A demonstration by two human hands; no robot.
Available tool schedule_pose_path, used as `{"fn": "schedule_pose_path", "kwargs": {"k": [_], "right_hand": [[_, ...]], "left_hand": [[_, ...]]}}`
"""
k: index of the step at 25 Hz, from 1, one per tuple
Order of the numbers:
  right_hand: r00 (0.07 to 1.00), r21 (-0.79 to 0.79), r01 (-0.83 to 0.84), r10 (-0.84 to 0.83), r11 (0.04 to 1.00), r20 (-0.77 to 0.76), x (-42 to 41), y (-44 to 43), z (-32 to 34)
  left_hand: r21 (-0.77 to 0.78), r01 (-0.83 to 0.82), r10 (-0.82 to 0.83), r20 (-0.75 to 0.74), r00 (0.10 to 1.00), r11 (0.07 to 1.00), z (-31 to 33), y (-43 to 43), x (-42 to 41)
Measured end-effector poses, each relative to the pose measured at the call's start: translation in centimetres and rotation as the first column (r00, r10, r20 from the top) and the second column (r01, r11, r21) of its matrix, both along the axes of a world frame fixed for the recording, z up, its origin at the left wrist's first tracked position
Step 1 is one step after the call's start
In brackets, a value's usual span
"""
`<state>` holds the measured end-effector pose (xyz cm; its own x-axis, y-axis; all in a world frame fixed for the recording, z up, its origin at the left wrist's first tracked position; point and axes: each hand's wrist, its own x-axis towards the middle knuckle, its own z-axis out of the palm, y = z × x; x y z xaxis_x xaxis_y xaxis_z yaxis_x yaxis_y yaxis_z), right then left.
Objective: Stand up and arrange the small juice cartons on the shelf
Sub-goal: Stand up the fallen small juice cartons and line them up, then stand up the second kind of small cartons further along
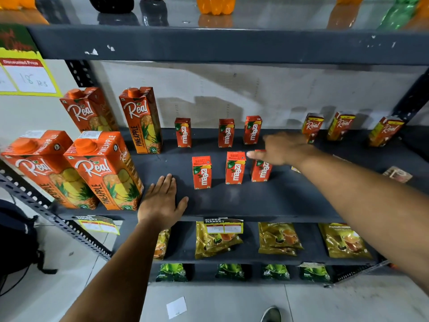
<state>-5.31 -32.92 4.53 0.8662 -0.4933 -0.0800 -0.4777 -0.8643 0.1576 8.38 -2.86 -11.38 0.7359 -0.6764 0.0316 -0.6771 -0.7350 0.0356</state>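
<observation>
Several small red Maaza cartons stand upright on the dark shelf [232,203] in two rows: three at the back, such as the back left carton [183,132], and three nearer, such as the front left carton [201,172]. My right hand [282,147] hovers open over the front right Maaza carton [261,169], fingers pointing left, partly hiding its top. My left hand [162,201] lies flat and open on the shelf's front edge, left of the front row. Three small Real cartons [312,126] stand at the back right. A small carton [397,174] lies flat at the far right.
Tall Real pineapple cartons [104,170] stand on the left of the shelf. Gold pouches [217,240] and green packets fill the shelves below. Drink bottles [216,5] sit on the shelf above. A price tag [224,225] hangs from the shelf edge.
</observation>
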Motion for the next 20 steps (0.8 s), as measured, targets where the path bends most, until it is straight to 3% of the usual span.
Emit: {"fn": "schedule_pose_path", "kwargs": {"k": [3, 5, 8, 11, 13, 16, 20], "right_hand": [[0.974, 0.056, -0.008, -0.005, 0.998, 0.228, -3.3, -2.9, 1.3], [0.963, 0.068, 0.048, -0.064, 0.997, 0.261, -6.6, -6.2, 1.8], [0.947, 0.151, 0.188, -0.22, 0.971, 0.236, -13.1, -12.1, 1.0], [0.923, 0.247, 0.307, -0.351, 0.919, 0.158, -18.9, -17.8, -0.1], [0.919, 0.278, 0.355, -0.388, 0.893, 0.074, -21.4, -20.5, -0.7], [0.965, 0.151, 0.242, -0.222, 0.958, -0.14, -24.6, -23.5, -2.6], [0.98, 0.053, 0.026, -0.015, 0.998, -0.2, -26.5, -26.2, -5.2]], "left_hand": [[-0.021, 0.017, -0.017, -0.013, 1.0, 1.0, 0.6, 0.0, -0.2], [-0.179, 0.036, -0.033, 0.022, 0.999, 0.983, 1.0, 0.7, -1.3], [-0.344, 0.206, -0.173, 0.124, 0.977, 0.916, 0.6, 0.6, -6.5], [-0.345, 0.442, -0.416, 0.152, 0.897, 0.828, -0.3, -4.8, -13.8], [-0.344, 0.504, -0.479, 0.16, 0.863, 0.792, 0.2, -10.8, -17.4], [-0.318, 0.417, -0.411, 0.09, 0.907, 0.851, 1.8, -20.7, -21.0], [-0.144, 0.225, -0.237, -0.074, 0.969, 0.964, 1.3, -28.0, -22.4]]}}
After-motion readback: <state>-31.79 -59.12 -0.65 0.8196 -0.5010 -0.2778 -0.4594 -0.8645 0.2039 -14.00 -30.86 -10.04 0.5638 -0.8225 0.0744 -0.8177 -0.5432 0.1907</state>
